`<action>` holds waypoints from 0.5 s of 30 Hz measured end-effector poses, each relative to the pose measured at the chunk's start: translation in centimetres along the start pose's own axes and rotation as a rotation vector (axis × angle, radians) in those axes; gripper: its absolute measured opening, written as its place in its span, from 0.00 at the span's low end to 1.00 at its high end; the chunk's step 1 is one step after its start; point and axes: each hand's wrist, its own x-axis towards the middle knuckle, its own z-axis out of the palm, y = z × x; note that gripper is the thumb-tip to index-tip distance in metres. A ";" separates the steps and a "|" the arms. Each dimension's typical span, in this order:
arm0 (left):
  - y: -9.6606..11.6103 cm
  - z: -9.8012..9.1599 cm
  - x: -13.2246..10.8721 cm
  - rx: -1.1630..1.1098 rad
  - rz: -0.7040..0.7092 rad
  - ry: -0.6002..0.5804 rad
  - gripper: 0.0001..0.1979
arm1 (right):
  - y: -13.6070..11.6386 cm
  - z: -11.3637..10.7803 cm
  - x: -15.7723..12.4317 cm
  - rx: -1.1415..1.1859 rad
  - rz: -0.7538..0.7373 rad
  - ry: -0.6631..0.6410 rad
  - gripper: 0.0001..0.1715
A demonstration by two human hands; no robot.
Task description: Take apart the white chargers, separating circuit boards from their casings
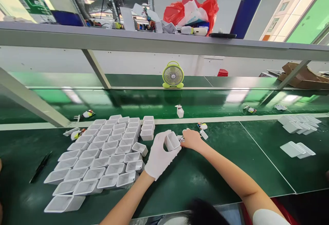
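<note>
My left hand (161, 154), in a white glove, is closed around a small white plastic box (172, 141) with its open end tilted up toward me. Right beside the box's rim, my bare right hand (191, 139) pinches a small white part (181, 138), whose details are mostly hidden by the fingers. To the left of my gloved hand stand rows of similar open white boxes (102, 154), packed close together. One box (140, 148) sits askew at their right edge. Just beyond my right hand lies a small circuit assembly (202, 126) with a white piece (204, 134).
White flat covers (297, 149) lie at the right. A small white unit (179, 111) stands on the green strip ahead, below a green fan (173, 75). Black tweezers (40, 167) rest at far left. A shelf (164, 41) crosses overhead on slanted posts.
</note>
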 end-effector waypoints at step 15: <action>11.4 -5.5 1.5 -0.052 0.447 -0.122 0.24 | 5.7 -7.9 -13.7 1.205 -0.769 0.831 0.39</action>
